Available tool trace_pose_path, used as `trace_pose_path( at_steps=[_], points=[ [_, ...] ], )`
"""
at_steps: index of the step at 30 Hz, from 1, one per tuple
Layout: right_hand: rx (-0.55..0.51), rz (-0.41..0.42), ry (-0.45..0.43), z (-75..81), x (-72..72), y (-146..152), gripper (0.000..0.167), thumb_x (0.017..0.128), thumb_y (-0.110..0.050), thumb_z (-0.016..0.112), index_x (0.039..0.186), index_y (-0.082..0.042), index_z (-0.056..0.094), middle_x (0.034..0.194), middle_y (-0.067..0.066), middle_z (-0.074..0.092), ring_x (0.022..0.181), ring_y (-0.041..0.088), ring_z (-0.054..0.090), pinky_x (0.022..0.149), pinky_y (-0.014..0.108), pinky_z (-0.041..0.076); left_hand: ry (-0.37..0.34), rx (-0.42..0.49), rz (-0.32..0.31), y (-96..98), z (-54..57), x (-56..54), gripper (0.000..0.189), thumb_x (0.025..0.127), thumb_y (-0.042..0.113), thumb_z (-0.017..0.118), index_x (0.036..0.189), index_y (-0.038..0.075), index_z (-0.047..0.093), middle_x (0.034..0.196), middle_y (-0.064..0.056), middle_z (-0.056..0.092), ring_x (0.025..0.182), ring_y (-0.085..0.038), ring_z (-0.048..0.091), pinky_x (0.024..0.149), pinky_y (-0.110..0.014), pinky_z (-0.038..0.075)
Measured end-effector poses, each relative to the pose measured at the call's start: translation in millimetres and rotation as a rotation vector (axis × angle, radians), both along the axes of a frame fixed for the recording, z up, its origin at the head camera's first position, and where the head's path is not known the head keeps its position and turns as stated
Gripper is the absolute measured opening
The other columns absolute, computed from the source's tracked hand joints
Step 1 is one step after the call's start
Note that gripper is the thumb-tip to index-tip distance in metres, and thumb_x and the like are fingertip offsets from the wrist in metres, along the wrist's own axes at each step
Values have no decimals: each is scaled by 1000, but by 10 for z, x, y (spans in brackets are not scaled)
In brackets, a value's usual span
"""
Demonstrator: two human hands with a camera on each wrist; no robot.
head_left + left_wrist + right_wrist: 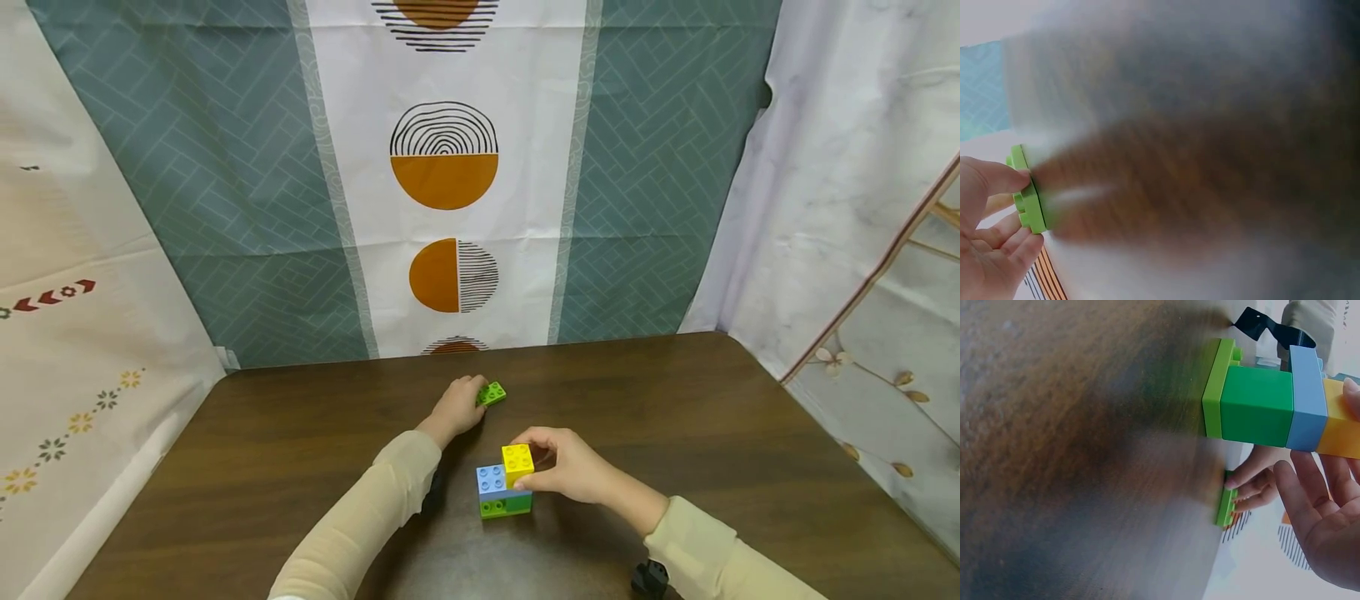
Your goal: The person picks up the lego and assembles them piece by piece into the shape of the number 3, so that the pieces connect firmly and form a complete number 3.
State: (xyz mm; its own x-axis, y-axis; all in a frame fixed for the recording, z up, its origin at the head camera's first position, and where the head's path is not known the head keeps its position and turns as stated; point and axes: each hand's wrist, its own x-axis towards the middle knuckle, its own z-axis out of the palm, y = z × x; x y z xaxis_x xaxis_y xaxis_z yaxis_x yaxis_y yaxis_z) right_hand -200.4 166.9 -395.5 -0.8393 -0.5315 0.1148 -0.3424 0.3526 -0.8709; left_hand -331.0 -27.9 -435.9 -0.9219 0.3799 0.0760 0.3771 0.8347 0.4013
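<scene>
In the head view a stack of toy building bricks stands on the brown table. A lime-green plate (495, 512) is its base, with a dark green brick (1257, 406) on part of it. Across that lies a light blue plate (491, 483), topped at its right end by a yellow brick (518, 465). My right hand (572, 468) holds the yellow brick between thumb and fingers. Farther back, my left hand (454, 410) grips a second lime-green studded plate (492, 393), thumb and fingertips at its opposite edges in the left wrist view. Part of that plate is hidden under the hand.
The dark wooden table (675, 400) reaches back to a hanging patterned cloth (652, 167). Light printed cloths hang at the left (90, 350) and right (862, 208). A black wrist device (649, 577) sits under the right sleeve.
</scene>
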Motion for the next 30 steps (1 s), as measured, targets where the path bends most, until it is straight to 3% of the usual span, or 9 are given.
trace_pose_path(
  at_steps=[17, 25, 30],
  points=[
    [27, -5, 6, -1, -7, 8, 36, 79, -13, 77, 111, -3, 63, 101, 9, 65, 86, 18, 58, 76, 22, 51, 20, 38, -53, -86, 9, 155, 34, 86, 8, 67, 118, 1, 59, 113, -16, 61, 99, -27, 57, 90, -42, 48],
    [30, -4, 1, 0, -3, 3, 38, 79, -14, 77, 112, -3, 63, 101, 9, 65, 87, 17, 58, 76, 22, 51, 3, 74, -42, -183, 39, 240, 35, 86, 9, 66, 120, 2, 59, 115, -15, 61, 102, -26, 57, 92, -42, 48],
    [35, -12, -1, 8, 5, 8, 38, 79, -15, 77, 113, -4, 63, 101, 8, 65, 88, 17, 57, 78, 25, 52, 24, 81, -76, -248, 53, 295, 34, 87, 8, 65, 120, 1, 58, 116, -16, 61, 107, -29, 56, 93, -43, 48]
  ],
)
